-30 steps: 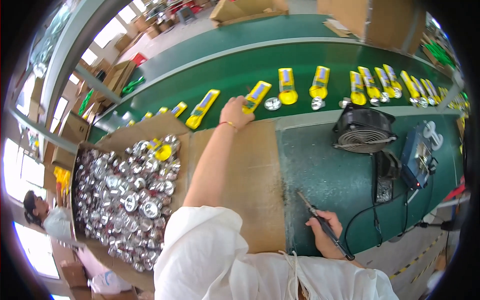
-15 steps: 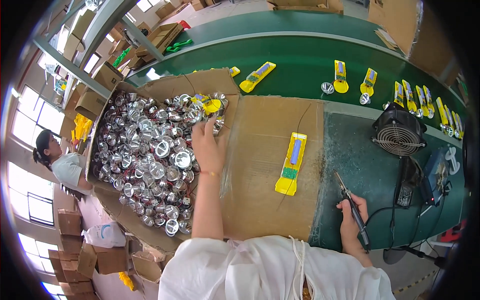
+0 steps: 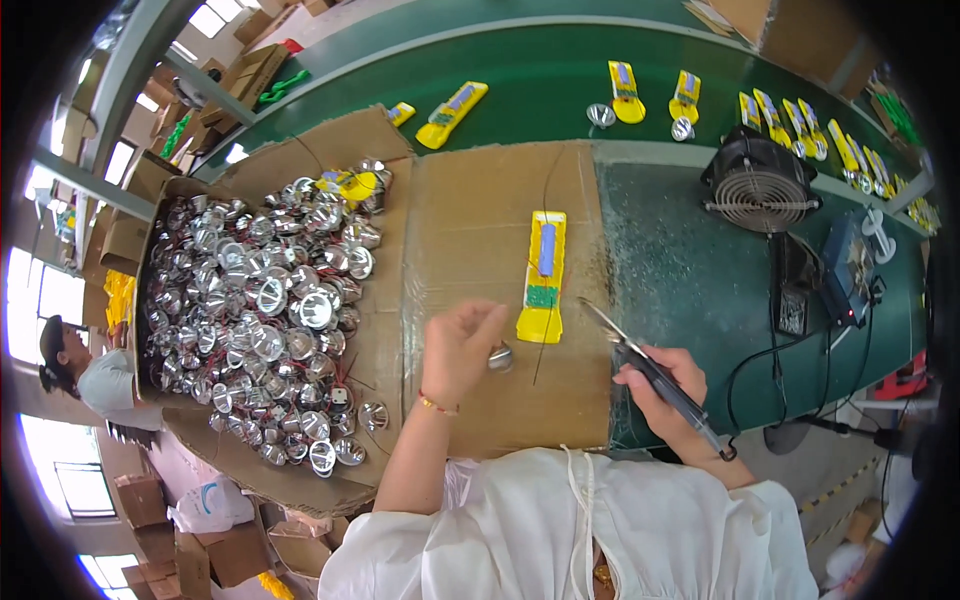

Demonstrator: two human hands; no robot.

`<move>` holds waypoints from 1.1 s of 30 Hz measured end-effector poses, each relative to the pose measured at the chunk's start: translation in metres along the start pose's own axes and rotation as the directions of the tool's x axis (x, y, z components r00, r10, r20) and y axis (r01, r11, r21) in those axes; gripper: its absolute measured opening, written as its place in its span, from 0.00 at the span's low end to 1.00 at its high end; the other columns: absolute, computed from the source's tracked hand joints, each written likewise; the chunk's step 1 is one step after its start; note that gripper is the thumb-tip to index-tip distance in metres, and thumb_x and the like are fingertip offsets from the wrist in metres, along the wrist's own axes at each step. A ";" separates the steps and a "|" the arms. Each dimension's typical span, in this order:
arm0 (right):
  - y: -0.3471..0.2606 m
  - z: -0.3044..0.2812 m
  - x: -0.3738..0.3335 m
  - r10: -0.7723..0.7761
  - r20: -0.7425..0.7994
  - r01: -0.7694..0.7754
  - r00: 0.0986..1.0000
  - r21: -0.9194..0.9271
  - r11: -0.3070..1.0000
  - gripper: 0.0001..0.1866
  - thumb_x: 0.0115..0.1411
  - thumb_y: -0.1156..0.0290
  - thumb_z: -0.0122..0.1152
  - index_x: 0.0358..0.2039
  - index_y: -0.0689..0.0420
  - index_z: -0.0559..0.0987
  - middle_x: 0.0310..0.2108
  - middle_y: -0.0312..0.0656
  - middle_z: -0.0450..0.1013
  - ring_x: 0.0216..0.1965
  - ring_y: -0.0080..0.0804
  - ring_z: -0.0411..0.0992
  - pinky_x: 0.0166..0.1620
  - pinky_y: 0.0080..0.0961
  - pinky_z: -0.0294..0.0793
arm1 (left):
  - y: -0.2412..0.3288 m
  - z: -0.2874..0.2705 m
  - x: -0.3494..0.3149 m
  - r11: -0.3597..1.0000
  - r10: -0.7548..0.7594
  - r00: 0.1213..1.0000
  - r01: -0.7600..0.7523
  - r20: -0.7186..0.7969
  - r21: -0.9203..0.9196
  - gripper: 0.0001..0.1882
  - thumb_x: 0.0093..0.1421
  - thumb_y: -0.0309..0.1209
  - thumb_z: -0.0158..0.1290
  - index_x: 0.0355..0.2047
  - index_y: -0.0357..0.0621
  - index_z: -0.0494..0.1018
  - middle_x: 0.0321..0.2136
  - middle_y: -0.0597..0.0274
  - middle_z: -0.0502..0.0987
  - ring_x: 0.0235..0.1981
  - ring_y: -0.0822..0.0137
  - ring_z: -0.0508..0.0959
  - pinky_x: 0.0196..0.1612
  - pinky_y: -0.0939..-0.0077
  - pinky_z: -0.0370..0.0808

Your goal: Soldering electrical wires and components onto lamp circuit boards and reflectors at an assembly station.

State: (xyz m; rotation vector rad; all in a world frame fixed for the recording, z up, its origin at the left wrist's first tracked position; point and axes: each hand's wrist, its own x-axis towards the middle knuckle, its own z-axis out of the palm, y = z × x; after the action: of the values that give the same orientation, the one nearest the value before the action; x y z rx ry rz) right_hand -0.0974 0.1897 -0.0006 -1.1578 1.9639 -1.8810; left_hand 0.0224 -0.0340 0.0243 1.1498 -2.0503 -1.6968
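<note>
My left hand is over the cardboard mat, fingers curled in, with a small silver reflector cup hanging just below the fingertips; the exact grip is hidden. Just to the right lies a yellow casing, open side up, with a lilac battery and a green circuit board. A thin dark wire crosses its length. My right hand is closed around a soldering iron, whose tip points up and left toward the casing's lower end without touching it.
A cardboard box heaped with reflector cups fills the left side. To the right stand a black fan and a blue soldering station with cables. Several yellow casings line the green bench behind. A person is at far left.
My left hand has come from the box of reflector cups to the mat, bringing one cup. My right hand has moved the soldering iron left, nearer the casing. The whole view has shifted.
</note>
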 end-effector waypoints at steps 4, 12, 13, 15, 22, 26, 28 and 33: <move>-0.005 0.014 0.021 -0.124 0.042 0.130 0.991 -0.193 0.973 0.08 0.47 0.75 0.64 0.28 0.63 0.76 0.19 0.42 0.71 0.19 0.31 0.71 0.22 0.22 0.68 | -0.025 0.014 0.004 0.878 0.405 0.914 -0.382 -0.023 0.289 0.06 0.54 0.27 0.55 0.26 0.35 0.75 0.25 0.66 0.72 0.22 0.77 0.72 0.26 0.84 0.70; 0.003 0.022 0.015 0.156 -0.042 -0.161 0.987 -0.138 0.977 0.09 0.50 0.73 0.62 0.30 0.63 0.74 0.22 0.40 0.75 0.24 0.24 0.73 0.28 0.19 0.70 | -0.018 0.024 0.011 0.920 0.289 0.957 -0.286 0.027 0.269 0.06 0.49 0.29 0.57 0.23 0.40 0.76 0.26 0.55 0.74 0.27 0.59 0.75 0.31 0.70 0.70; 0.002 0.022 0.016 0.157 -0.041 -0.161 0.987 -0.139 0.977 0.09 0.50 0.74 0.62 0.30 0.63 0.74 0.22 0.40 0.75 0.23 0.24 0.73 0.28 0.20 0.70 | -0.018 0.024 0.013 0.924 0.272 0.962 -0.271 0.035 0.271 0.06 0.49 0.30 0.57 0.23 0.40 0.76 0.26 0.55 0.74 0.27 0.59 0.75 0.30 0.70 0.70; 0.006 0.023 0.013 0.181 -0.026 -0.183 0.983 -0.125 0.975 0.09 0.50 0.74 0.61 0.30 0.63 0.73 0.22 0.40 0.75 0.23 0.24 0.73 0.28 0.19 0.70 | -0.019 0.025 0.014 0.929 0.256 0.966 -0.257 0.038 0.268 0.06 0.49 0.30 0.57 0.23 0.40 0.76 0.25 0.55 0.74 0.27 0.60 0.74 0.30 0.70 0.70; 0.004 0.027 0.010 0.218 -0.101 -0.224 0.971 -0.043 0.974 0.08 0.51 0.73 0.62 0.28 0.63 0.73 0.17 0.35 0.72 0.18 0.17 0.67 0.22 0.15 0.65 | -0.014 0.024 0.018 0.953 0.159 0.985 -0.170 0.064 0.249 0.07 0.49 0.30 0.56 0.22 0.39 0.76 0.25 0.56 0.73 0.25 0.61 0.74 0.30 0.71 0.69; 0.004 0.019 0.006 0.229 -0.085 -0.225 0.970 0.053 0.973 0.10 0.55 0.74 0.57 0.33 0.67 0.71 0.27 0.46 0.74 0.27 0.27 0.74 0.32 0.22 0.75 | -0.015 0.022 0.019 0.939 0.204 0.976 -0.219 0.081 0.266 0.07 0.49 0.31 0.56 0.23 0.38 0.76 0.25 0.56 0.73 0.27 0.61 0.73 0.32 0.71 0.69; 0.004 0.016 0.004 0.232 -0.085 -0.228 0.969 0.053 0.972 0.10 0.55 0.73 0.57 0.33 0.67 0.70 0.28 0.45 0.73 0.27 0.27 0.74 0.33 0.22 0.75 | -0.012 0.021 0.019 0.947 0.148 0.985 -0.166 0.084 0.274 0.08 0.49 0.31 0.56 0.23 0.37 0.76 0.26 0.55 0.73 0.28 0.60 0.74 0.33 0.71 0.69; 0.008 0.013 -0.003 0.253 -0.066 -0.254 0.965 0.004 0.967 0.10 0.55 0.73 0.58 0.33 0.66 0.71 0.26 0.44 0.74 0.27 0.25 0.73 0.31 0.20 0.73 | -0.014 0.020 0.019 0.943 0.153 0.985 -0.169 0.078 0.287 0.09 0.49 0.31 0.57 0.25 0.37 0.76 0.27 0.55 0.73 0.29 0.59 0.74 0.33 0.71 0.70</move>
State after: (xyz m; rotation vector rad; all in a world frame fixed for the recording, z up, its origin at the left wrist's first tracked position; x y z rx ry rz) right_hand -0.0903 0.1806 -0.0112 -0.8083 2.0399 -1.8027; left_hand 0.0031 -0.0328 -0.0003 0.9895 -2.4190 -1.3965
